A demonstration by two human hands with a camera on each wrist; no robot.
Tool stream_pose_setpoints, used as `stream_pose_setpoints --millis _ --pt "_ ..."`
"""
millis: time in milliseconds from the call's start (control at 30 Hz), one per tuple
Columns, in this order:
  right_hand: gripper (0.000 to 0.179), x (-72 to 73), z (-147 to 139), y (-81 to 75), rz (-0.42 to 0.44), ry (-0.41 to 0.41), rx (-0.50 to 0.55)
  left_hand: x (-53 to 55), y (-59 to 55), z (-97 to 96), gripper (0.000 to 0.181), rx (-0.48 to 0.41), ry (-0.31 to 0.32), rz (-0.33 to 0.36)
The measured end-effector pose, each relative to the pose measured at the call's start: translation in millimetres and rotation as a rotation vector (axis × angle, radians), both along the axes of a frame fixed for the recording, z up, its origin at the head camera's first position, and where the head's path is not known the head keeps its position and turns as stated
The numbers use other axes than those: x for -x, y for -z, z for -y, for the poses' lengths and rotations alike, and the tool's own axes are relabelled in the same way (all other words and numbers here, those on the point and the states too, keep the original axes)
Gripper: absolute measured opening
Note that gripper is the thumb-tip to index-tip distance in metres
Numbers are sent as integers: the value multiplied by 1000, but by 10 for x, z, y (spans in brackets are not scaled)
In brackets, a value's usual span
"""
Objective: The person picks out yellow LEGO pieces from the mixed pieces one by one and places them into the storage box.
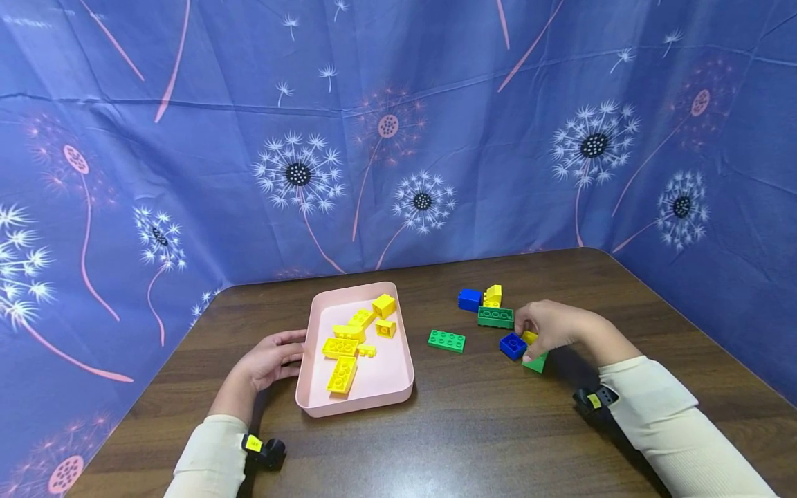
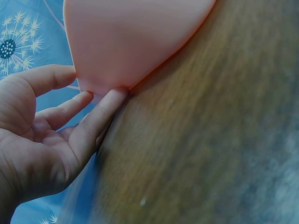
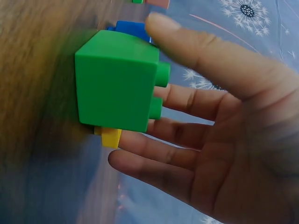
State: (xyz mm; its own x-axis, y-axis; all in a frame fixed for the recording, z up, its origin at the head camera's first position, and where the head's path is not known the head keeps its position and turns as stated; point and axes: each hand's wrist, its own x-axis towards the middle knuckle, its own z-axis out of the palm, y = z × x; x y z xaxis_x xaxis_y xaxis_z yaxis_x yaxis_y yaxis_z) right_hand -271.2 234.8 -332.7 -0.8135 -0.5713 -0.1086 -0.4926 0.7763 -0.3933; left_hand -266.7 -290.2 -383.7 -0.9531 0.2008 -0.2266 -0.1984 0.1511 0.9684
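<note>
My left hand (image 1: pixel 272 360) rests its fingertips against the left wall of a pink tray (image 1: pixel 309 377); in the left wrist view, the fingers (image 2: pixel 105 105) touch the wall near its lower edge. Several yellow bricks, one a long brick (image 1: pixel 342 375), lie inside the tray. Over a small cluster at the right is my right hand (image 1: pixel 554 325), thumb and fingers spread. Below it sit a blue brick (image 1: pixel 513 346), a yellow brick (image 1: pixel 529 337) and a green brick (image 1: pixel 535 363). The green brick (image 3: pixel 116 84) hides much of the yellow one in the right wrist view.
A flat green brick (image 1: pixel 446 340) lies between tray and cluster. Farther back are a blue brick (image 1: pixel 470 299), a yellow brick (image 1: pixel 493 296) and a longer green brick (image 1: pixel 495 317). The brown wooden table (image 1: pixel 461 429) ends at a blue dandelion-print cloth (image 1: pixel 498 173).
</note>
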Motion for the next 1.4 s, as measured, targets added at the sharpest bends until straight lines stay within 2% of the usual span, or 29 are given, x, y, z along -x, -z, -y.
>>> stream_pose_setpoints --millis 367,533,767,1000,1400 --pt "43 5 -13 17 34 -8 -40 -13 -21 -9 59 -8 1 -4" --pt "43 13 -25 11 50 12 -47 -13 -23 -6 59 -13 3 -3" --pt "13 54 -97 5 46 -13 16 -19 -28 -10 59 -17 10 -2" --pt "38 78 -146 28 30 -35 31 -8 -7 -12 59 -17 8 -2" --pt "47 94 -147 107 74 50 6 5 3 -8 59 -22 14 -17"
